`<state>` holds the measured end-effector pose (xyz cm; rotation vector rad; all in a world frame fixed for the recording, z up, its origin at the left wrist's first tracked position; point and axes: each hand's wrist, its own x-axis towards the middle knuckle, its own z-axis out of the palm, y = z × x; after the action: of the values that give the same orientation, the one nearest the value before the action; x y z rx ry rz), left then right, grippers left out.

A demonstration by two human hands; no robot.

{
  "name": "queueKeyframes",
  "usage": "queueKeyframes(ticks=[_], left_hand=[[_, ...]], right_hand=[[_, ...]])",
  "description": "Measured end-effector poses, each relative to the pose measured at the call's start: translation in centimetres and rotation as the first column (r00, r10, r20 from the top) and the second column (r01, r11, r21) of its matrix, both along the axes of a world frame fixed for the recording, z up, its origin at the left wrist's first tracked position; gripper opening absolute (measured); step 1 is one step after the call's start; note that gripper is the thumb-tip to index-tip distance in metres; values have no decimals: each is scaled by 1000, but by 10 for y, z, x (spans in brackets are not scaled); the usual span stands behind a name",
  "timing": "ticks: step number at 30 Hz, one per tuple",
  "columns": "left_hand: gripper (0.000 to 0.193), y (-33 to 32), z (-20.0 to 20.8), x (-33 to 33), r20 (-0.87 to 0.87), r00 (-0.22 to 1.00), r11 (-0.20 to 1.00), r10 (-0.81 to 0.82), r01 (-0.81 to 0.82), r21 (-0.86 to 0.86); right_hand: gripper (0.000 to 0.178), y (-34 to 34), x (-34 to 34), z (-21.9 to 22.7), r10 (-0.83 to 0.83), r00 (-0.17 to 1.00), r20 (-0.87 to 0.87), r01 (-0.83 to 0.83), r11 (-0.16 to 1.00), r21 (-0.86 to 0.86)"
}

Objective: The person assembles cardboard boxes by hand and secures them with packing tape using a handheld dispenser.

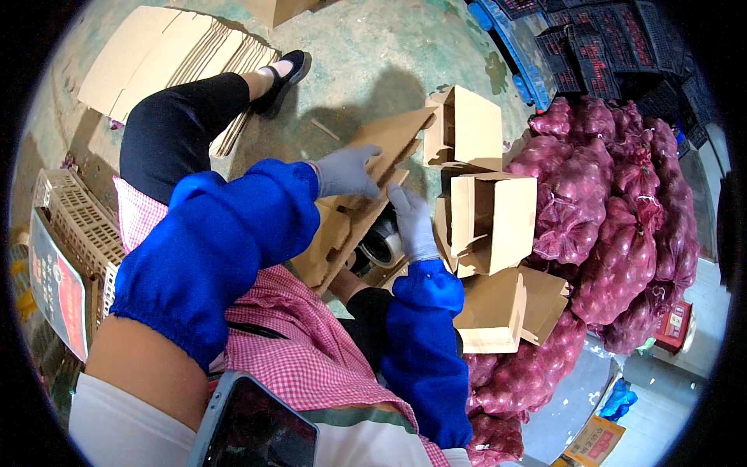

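Observation:
A brown cardboard box (pixel 342 226), partly unfolded and tilted, stands between my hands over my lap. My left hand (pixel 348 171), in a light grey glove, grips its upper flap with the fingers bent over the edge. On the box's right side, my right hand (pixel 412 224), gloved as well, holds the rim with its fingertips. Part of the box's inside is hidden by its own panels. Blue sleeves cover both forearms. To the right of my right hand, an opened box (pixel 510 226) stands close by.
Another box (pixel 478 128) and a tipped one (pixel 490 315) line the right side. Beyond them, purple net sacks of onions (pixel 622 249) are piled high. Flattened cardboard (pixel 148 62) is stacked far left, near my shoe (pixel 288 82). A beige plastic crate (pixel 85 226) stands at left.

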<state>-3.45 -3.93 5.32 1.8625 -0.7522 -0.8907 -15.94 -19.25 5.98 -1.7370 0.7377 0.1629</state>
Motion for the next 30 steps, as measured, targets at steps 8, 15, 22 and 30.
queueKeyframes(ticks=[8,15,22,30], left_hand=[[33,18,18,5,406,913,981,-23,-58,186],[28,51,36,31,494,856,988,-151,153,38],[29,37,61,35,559,732,910,-390,400,110],[29,23,64,36,649,618,892,-444,375,252]], right_hand=[[28,-24,-33,7,16,997,-81,-49,900,-434],[42,-79,-108,28,-290,939,-184,166,852,-496],[43,-74,-119,60,-219,851,-477,-237,651,-721],[28,-65,-120,44,112,988,-110,-148,893,-425]])
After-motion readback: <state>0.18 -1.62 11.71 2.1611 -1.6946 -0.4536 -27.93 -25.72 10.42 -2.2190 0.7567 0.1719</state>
